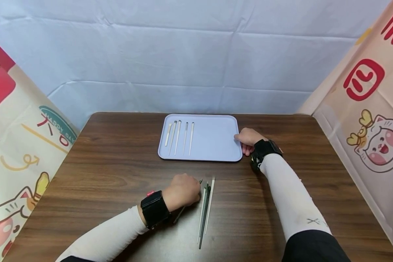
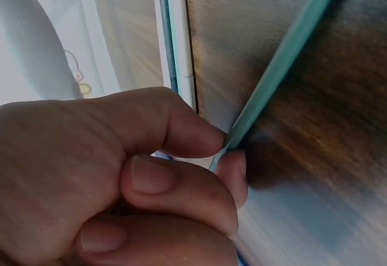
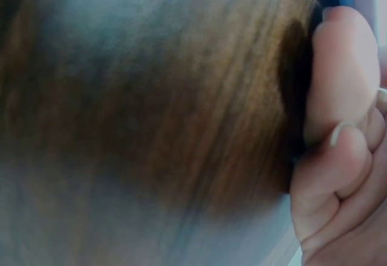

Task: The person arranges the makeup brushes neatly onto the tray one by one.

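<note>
My left hand (image 1: pixel 184 191) is low over the table, just left of a loose bunch of thin sticks (image 1: pixel 204 214), some pale and some dark green. Its thumb and forefinger pinch a slender green stick (image 2: pixel 278 72), which slants away from the fingertips in the left wrist view. At the tray's right edge, my right hand (image 1: pixel 249 139) grips the rim, thumb on top and the other fingers curled against the side. Several thin sticks (image 1: pixel 178 136) of differing lengths lie side by side in the left part of the pale lilac tray (image 1: pixel 216 140).
The brown wooden table (image 1: pixel 118 163) reaches back to a white cloth (image 1: pixel 144 65). Printed cartoon sheets (image 1: pixel 363 145) hang along both sides. The tray stands near the table's far edge, beyond the bunch of sticks.
</note>
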A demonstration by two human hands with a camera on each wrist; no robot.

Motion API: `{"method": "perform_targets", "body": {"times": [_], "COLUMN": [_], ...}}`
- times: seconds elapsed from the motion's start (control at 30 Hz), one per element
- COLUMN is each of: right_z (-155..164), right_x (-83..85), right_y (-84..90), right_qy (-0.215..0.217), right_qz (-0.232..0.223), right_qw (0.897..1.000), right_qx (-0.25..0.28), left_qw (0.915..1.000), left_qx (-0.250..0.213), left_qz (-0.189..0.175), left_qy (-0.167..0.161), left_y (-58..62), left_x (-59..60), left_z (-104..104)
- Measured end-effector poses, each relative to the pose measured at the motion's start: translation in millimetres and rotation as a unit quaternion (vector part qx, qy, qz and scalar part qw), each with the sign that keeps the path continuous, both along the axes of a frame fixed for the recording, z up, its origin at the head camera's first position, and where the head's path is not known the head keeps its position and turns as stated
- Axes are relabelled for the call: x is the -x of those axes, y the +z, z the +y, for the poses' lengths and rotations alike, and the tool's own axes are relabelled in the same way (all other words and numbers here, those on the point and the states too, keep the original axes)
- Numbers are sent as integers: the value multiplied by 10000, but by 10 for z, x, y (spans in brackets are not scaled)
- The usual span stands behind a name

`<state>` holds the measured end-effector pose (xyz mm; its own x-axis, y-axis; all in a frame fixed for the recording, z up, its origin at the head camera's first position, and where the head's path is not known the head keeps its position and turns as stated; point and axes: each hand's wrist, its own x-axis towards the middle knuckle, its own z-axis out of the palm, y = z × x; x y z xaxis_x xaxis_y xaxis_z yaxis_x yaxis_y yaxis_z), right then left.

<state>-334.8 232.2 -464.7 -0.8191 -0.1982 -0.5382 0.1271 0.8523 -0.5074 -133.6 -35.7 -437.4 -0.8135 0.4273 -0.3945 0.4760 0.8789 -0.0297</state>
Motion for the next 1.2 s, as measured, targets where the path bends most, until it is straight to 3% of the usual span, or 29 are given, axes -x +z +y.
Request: {"method": "perform_targets", "body": {"times": [0.2, 0.37, 0.7, 1.03, 1.2], "right_z": [0, 3, -5, -3, -8], "right_x": [-5, -11, -34, -30, -19], "right_y": [-8, 4, 31, 20, 20], "right_qy": [12, 38, 28, 10, -18], "right_qz": [-7, 53, 45, -1, -38], "right_qw": [10000, 10000, 10000, 10000, 10000], "right_qx": [2, -1, 34, 47, 54], "left_qw": [9998, 9986, 9960, 9926, 9919], "left_qx": [-177, -414, -846, -919, -916], "left_qz": [127, 326, 234, 15, -73], "left_qy": [33, 11, 173, 790, 873], "left_y": [28, 141, 362, 322, 303], "left_x": [41, 149, 374, 762, 974], "left_z": [-20, -50, -35, -24, -43]}}
